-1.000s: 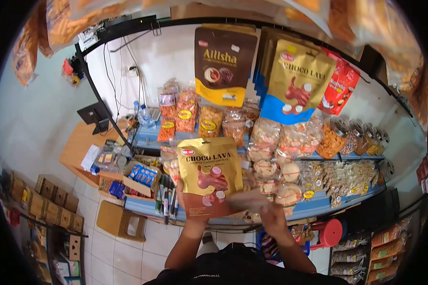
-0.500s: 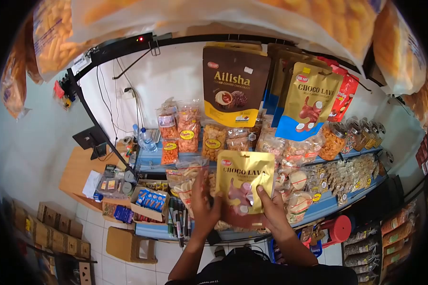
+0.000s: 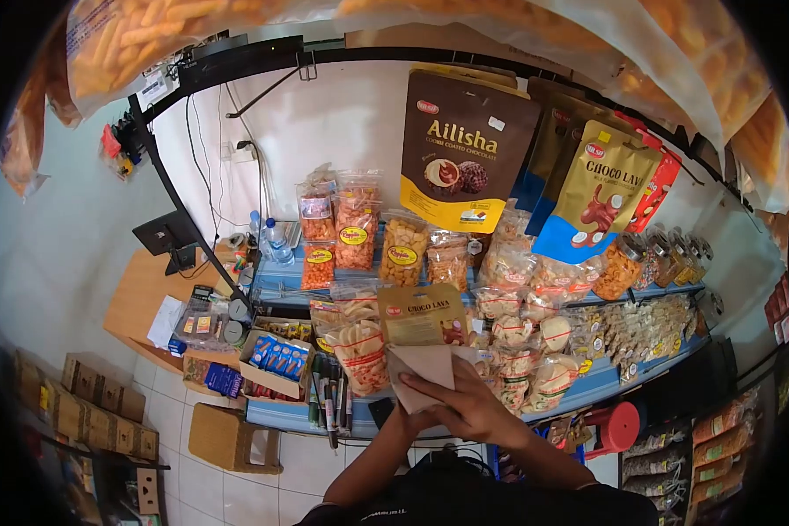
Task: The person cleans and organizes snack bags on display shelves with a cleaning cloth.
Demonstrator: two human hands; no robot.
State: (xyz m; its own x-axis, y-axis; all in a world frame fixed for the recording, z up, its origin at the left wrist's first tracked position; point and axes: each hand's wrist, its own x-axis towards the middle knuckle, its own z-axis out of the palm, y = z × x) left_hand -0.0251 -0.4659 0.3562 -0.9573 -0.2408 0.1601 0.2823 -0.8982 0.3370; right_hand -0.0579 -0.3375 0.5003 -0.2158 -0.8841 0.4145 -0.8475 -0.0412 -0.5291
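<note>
A gold Choco Lava chocolate pouch [image 3: 422, 317] is upright in front of me, its lower part covered by a pale, folded cloth [image 3: 422, 368]. My right hand [image 3: 469, 401] is closed on the cloth, fingers lying across its front against the pouch. Below it, my left hand [image 3: 405, 428] grips the pouch at its bottom end; most of its fingers are hidden behind the cloth and the other hand. Bags of pale crackers [image 3: 359, 351] stand just behind, on the blue shelf.
A brown Ailisha pouch [image 3: 466, 149] and another Choco Lava pouch [image 3: 596, 188] hang overhead at the back. Snack bags [image 3: 356, 230] and jars [image 3: 657, 254] line the shelf. An open box of blue packets [image 3: 276, 359] sits left, a red stool [image 3: 615, 430] right.
The pouch has dropped slightly and tilted back. My right hand has moved from its right edge to its front, with the cloth now showing. My left hand has moved down underneath.
</note>
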